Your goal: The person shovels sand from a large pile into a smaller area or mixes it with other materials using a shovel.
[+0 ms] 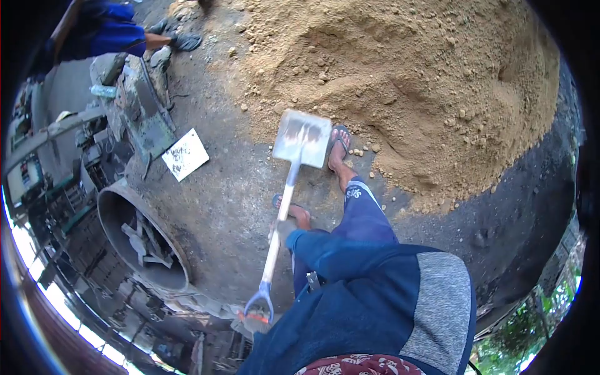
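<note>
A long shovel (pixel 273 253) with a pale metal blade and a light shaft slants across the space in front of my body. My right hand (pixel 287 231), which looks gloved, is closed around the middle of the shaft. At the lower end, my left hand (pixel 251 323) grips the purple D-shaped handle and is partly hidden by it, with an orange patch showing there. The blade (pixel 302 139) is smeared by motion and bears dark marks; no heap of sand shows on it. It is beside my forward foot, near the edge of a brown sand pile (pixel 400 94).
Another person's leg and sandal (pixel 185 42) show at the upper left. A white marked board (pixel 185 155) lies on the dark ground. Left of me stands a large round drum (pixel 181 250) with scraps inside. Rubble and machinery parts (pixel 81 162) line the left side.
</note>
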A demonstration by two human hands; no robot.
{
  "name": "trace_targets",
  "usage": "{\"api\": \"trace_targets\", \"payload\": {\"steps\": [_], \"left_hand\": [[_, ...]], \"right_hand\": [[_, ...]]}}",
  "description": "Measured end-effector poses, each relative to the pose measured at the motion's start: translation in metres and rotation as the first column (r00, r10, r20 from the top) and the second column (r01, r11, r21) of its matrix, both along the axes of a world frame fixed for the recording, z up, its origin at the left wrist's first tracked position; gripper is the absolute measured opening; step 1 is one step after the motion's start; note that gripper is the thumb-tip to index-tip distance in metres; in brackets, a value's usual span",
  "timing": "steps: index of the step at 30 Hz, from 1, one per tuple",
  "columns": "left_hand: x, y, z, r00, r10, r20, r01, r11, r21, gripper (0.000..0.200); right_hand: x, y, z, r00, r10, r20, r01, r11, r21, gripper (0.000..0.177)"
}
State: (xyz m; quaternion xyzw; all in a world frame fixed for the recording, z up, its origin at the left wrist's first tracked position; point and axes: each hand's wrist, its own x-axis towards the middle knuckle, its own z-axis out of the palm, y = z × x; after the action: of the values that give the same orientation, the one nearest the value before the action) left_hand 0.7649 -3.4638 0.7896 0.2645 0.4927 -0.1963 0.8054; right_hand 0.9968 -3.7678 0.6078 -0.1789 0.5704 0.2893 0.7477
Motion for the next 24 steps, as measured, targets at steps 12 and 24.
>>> {"api": "trace_targets", "payload": {"steps": [12, 24], "left_hand": [[0.251, -0.259, -0.071, 0.962, -0.006, -0.273, 0.209, 0.658, 0.723, 0.03], [0.273, -0.385, -0.09, 0.953, -0.299, 0.048, 0.303, 0.946, -0.111, 0.034]], "right_hand": [[0.099, -0.174, -0.15, 0.95, -0.31, 0.026, 0.311, 0.949, -0.056, 0.008], [0.076, -0.429, 0.038, 0.775, -0.264, 0.574, 0.59, 0.627, -0.508, 0.021]]}}
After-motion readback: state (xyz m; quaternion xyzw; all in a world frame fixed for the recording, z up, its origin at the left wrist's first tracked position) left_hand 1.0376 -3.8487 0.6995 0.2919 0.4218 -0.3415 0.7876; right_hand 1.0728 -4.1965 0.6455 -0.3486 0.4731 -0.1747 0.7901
